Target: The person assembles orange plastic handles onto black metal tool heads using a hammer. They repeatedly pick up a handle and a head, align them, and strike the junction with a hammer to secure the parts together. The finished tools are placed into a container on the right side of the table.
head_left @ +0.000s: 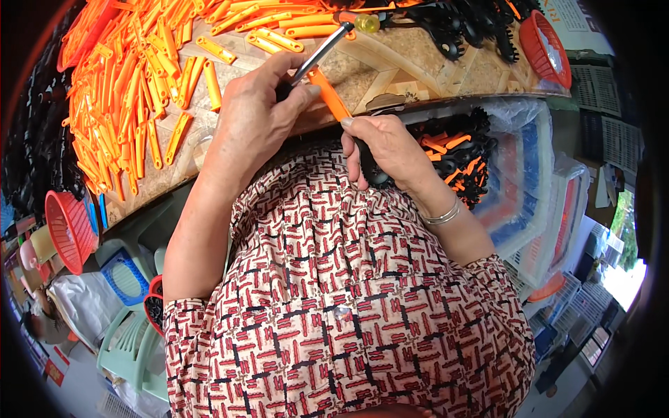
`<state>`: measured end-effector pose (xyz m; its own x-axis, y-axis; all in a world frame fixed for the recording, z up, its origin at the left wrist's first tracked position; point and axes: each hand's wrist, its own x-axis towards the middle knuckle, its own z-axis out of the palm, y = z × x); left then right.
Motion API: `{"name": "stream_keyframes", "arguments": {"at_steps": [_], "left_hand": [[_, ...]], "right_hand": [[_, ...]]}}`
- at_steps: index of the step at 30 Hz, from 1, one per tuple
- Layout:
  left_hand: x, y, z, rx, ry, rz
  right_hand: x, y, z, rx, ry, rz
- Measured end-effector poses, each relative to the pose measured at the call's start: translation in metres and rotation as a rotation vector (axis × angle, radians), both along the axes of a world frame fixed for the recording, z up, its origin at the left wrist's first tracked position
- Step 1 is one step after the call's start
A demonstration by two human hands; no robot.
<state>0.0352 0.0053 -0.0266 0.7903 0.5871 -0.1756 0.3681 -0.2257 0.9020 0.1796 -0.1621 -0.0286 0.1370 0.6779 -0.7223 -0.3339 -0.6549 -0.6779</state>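
Note:
My left hand [261,108] is closed around a slim silver-and-black bar [322,52], which slants up and away past the table's near edge. Its fingertips also meet the far end of an orange slotted plastic strip [329,96]. My right hand [390,150] pinches the strip's near end between thumb and finger. A black curved part [367,160] shows under the right fingers; whether it joins the strip is hidden. Just beyond the bar's tip lies a yellow-and-red handled tool [366,23] on the table.
Orange strips [118,104] are heaped across the left of the table [397,59]. Black toothed parts [453,28] lie at the far right beside a red basket [545,50]. Below the edge, a plastic-lined container [519,174] holds black and orange pieces. A green chair [132,345] stands left.

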Motion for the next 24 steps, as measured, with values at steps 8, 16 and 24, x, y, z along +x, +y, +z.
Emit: {"name": "stream_keyframes", "arguments": {"at_steps": [8,16,24], "left_hand": [[0.016,-0.006,-0.014,0.041,0.038,0.046],[0.019,-0.017,-0.01,0.263,0.12,0.067],[0.009,-0.012,-0.01,0.165,0.057,0.035]], "right_hand": [[0.006,-0.004,-0.004,0.095,0.04,0.045],[0.006,-0.007,-0.008,0.117,0.125,-0.006],[0.001,0.002,-0.004,0.042,0.038,-0.017]]}}
